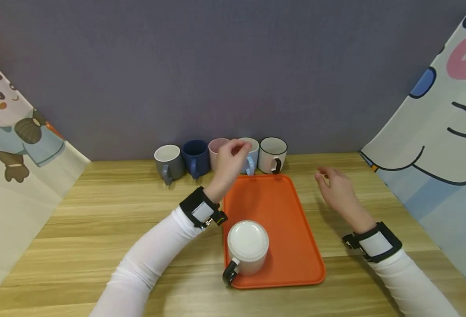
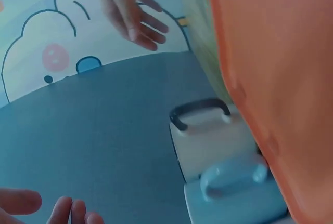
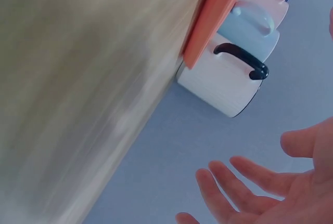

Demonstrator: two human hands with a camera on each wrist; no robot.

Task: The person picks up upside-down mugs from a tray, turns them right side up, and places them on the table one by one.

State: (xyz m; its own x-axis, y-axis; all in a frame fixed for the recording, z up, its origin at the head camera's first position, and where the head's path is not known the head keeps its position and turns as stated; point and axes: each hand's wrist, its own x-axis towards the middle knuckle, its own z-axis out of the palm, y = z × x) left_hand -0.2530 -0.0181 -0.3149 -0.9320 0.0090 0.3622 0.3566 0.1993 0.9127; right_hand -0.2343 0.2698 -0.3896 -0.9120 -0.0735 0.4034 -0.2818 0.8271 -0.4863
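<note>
My left hand (image 1: 228,165) hovers over the far end of an orange tray (image 1: 272,207), in front of a pink mug (image 1: 216,147) and a light blue mug (image 1: 251,155). Its thumb and fingertips stand apart in the left wrist view, with nothing between them. To the right of the tray, above the table, my right hand (image 1: 339,193) is empty with loosely bent fingers. A white mug with a black handle (image 1: 248,242) sits upside down at the tray's near left corner. Behind the tray, a white mug with a black rim (image 1: 272,154) stands upright.
A grey mug (image 1: 170,163) and a navy mug (image 1: 196,158) continue the row to the left, handles facing me. Behind the row rises a grey wall panel (image 1: 233,75). Printed cartoon sheets flank the wooden table (image 1: 110,220).
</note>
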